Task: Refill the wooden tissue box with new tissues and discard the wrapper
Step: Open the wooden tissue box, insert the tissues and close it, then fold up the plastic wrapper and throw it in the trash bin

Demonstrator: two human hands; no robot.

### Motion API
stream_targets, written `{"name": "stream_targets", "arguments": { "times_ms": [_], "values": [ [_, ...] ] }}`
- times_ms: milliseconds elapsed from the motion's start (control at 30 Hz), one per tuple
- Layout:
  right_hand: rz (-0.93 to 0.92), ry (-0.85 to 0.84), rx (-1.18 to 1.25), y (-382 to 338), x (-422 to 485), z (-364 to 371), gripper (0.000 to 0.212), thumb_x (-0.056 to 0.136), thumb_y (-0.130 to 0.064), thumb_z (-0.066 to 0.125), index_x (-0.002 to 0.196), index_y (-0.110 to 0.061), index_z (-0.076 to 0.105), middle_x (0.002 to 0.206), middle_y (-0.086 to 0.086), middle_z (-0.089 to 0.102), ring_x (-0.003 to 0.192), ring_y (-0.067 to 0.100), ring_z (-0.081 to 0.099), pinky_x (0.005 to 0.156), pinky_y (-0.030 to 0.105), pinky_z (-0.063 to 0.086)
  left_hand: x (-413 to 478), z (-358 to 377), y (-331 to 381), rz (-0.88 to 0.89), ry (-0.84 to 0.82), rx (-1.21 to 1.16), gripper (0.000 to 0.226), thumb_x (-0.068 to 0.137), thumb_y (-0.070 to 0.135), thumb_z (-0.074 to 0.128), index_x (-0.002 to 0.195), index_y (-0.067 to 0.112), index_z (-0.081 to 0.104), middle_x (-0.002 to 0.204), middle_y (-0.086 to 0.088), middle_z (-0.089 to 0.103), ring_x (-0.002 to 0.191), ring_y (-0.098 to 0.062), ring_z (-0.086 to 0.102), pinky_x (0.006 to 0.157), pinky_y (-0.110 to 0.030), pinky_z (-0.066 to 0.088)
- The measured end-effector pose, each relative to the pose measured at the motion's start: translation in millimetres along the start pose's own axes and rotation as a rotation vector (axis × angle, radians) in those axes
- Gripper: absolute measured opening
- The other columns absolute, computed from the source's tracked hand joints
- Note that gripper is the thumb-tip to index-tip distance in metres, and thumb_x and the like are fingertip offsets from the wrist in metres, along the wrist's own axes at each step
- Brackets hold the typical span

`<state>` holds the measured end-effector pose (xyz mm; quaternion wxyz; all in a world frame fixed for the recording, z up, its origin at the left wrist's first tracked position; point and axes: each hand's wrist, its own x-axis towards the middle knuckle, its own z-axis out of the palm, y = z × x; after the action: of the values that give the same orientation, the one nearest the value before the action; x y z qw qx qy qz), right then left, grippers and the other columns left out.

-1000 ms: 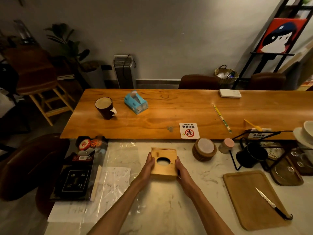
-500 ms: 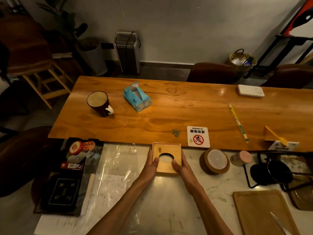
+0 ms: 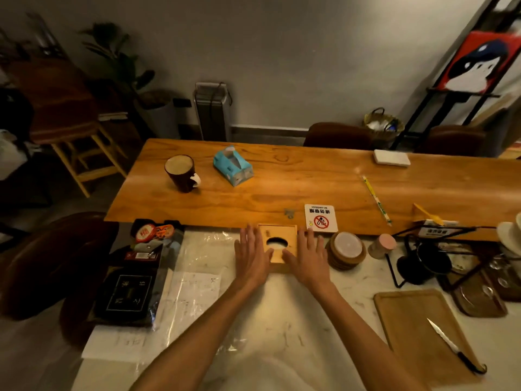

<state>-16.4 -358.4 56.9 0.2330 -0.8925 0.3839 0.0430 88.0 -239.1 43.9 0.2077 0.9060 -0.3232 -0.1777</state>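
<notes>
The square wooden tissue box (image 3: 279,235) with a round hole in its top stands on the marble counter, right against the edge of the wooden table. White tissue shows inside the hole. My left hand (image 3: 251,256) lies flat at its left side and my right hand (image 3: 308,256) flat at its right side, fingers straight and spread, thumbs resting on the box's near top edge. A blue tissue pack (image 3: 232,165) with an open top lies on the wooden table, far behind the box.
A dark mug (image 3: 181,173), a no-smoking sign (image 3: 321,218), a pencil (image 3: 376,198) and a white pad (image 3: 392,158) lie on the wooden table. Coasters (image 3: 346,249), a pink-lidded jar (image 3: 383,245), a cutting board (image 3: 417,328) with a knife (image 3: 454,345) lie right; boxes (image 3: 135,272) left.
Both hands have let go of the box's sides and opened flat beside it. The box has moved away from me, up to the wooden table's edge.
</notes>
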Motion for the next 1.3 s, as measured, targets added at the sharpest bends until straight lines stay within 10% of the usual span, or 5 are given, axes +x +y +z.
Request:
{"name": "stream_targets", "arguments": {
  "times_ms": [200,400,700,1100,1300],
  "values": [
    [-0.025,-0.054,-0.276,12,-40,13,0.068,0.094,-0.066,0.021,0.153,-0.041,-0.004,0.163,0.005,-0.013,0.145,0.038,-0.024,0.117,0.058,-0.005,-40,-5,-20,0.017,-0.162,0.316,0.060,0.099,0.055,0.010,0.153,0.035,-0.005,0.161,-0.005,-0.023,0.144,-0.030,-0.031,0.109,-0.055,-0.026],
    [0.053,0.320,0.340,-42,-62,13,0.025,0.099,-0.032,0.047,0.116,-0.020,0.061,0.115,0.006,0.068,0.104,0.026,0.063,0.083,0.038,0.052,-59,-75,-53,0.019,0.299,-0.075,0.049,0.101,0.025,0.042,0.149,0.018,0.032,0.154,-0.012,0.037,0.146,-0.027,0.026,0.120,-0.043,0.016],
    [0.277,-0.406,0.654,-76,-107,116,0.026,0.087,-0.030,0.068,0.066,-0.015,0.065,0.064,0.008,0.056,0.051,0.013,0.048,0.050,0.024,0.038,-128,-89,-198,-0.524,0.200,-0.453,0.045,0.094,0.025,0.059,0.135,0.009,0.049,0.120,-0.015,0.066,0.111,-0.031,0.058,0.090,-0.040,0.047],
    [0.375,-0.398,1.103,-76,-139,101,0.025,0.094,-0.038,0.060,0.109,-0.018,0.060,0.095,0.012,0.073,0.073,0.022,0.070,0.056,0.026,0.052,-127,-90,-228,-0.617,0.295,-0.992,0.014,0.100,0.005,0.044,0.112,0.004,0.052,0.086,-0.011,0.060,0.067,-0.023,0.063,0.064,-0.038,0.058],
    [0.420,-0.193,1.150,-62,-163,117,0.022,0.091,-0.017,0.066,0.109,-0.006,0.066,0.086,0.013,0.074,0.069,0.021,0.069,0.053,0.024,0.053,-132,-88,-209,-0.519,0.299,-0.465,0.043,0.085,-0.004,0.060,0.123,0.008,0.044,0.117,-0.011,0.052,0.093,-0.028,0.059,0.077,-0.040,0.054]
  ]
}}
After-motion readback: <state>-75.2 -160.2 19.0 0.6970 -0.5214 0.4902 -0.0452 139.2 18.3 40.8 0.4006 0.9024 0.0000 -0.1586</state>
